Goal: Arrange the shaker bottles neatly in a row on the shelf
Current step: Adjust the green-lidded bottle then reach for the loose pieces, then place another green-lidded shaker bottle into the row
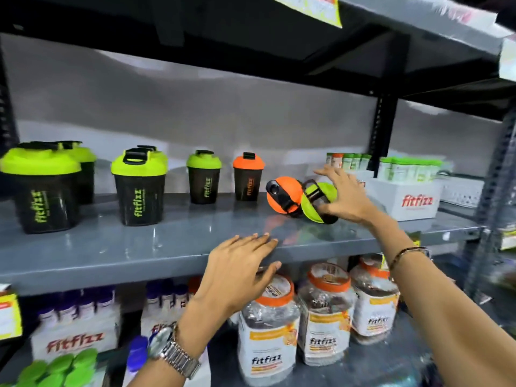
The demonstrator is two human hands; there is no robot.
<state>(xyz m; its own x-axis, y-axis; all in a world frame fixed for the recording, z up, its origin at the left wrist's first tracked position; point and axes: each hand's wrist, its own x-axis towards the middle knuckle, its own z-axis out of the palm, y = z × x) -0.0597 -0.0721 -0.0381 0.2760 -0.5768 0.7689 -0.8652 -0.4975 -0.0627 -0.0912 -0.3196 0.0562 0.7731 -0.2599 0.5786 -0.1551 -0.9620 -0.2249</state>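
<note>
Several black fitfizz shaker bottles stand upright on the grey shelf (139, 247). Two big green-lidded ones (42, 191) are at the far left and two more (139, 188) stand right of them. Further right come a small green-lidded one (203, 180) and a small orange-lidded one (248, 180). Two bottles lie on their sides with their lids towards me: an orange-lidded one (282, 196) and a green-lidded one (315, 203), touching each other. My right hand (343, 196) is spread over the lying green-lidded bottle, thumb against it, fingers apart. My left hand (240, 272) hovers flat at the shelf's front edge, holding nothing.
A white fitfizz box (410, 199) of green-capped tubes stands right of the lying bottles. Clear jars with orange rims (324, 311) and boxes of small bottles (75, 325) fill the shelf below. Another shelf (391, 23) hangs close overhead.
</note>
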